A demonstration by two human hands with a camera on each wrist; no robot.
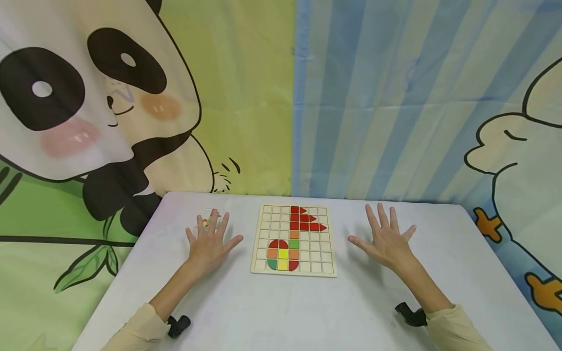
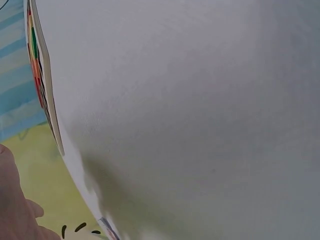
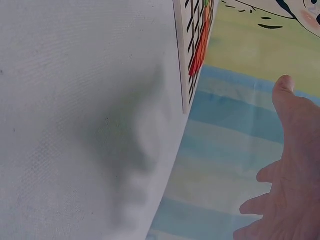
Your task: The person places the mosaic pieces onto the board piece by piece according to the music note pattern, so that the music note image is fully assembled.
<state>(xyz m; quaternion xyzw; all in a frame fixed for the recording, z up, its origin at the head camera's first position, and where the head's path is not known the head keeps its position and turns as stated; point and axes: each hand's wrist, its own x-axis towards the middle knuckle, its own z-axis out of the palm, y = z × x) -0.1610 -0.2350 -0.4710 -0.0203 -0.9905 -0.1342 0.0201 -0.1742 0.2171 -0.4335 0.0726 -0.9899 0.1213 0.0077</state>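
Observation:
A square wooden grid board (image 1: 312,256) lies flat at the middle of the white table, with red, orange, yellow and green pieces set in some of its cells. To its left my left hand (image 1: 207,248) hovers with fingers spread, holding nothing. Beneath those fingers, partly hidden, is a small printed pattern card (image 1: 206,214). On the board's other side my right hand (image 1: 386,239) is also raised above the table, fingers spread and nothing in them. The right wrist view shows the right hand (image 3: 295,165) apart from the board's edge (image 3: 182,65).
The white table (image 1: 281,312) reaches back to a printed curtain (image 1: 377,97) with a panda (image 1: 101,97) on its left part. Black wrist devices sit near the left cuff (image 1: 178,326) and the right cuff (image 1: 411,315).

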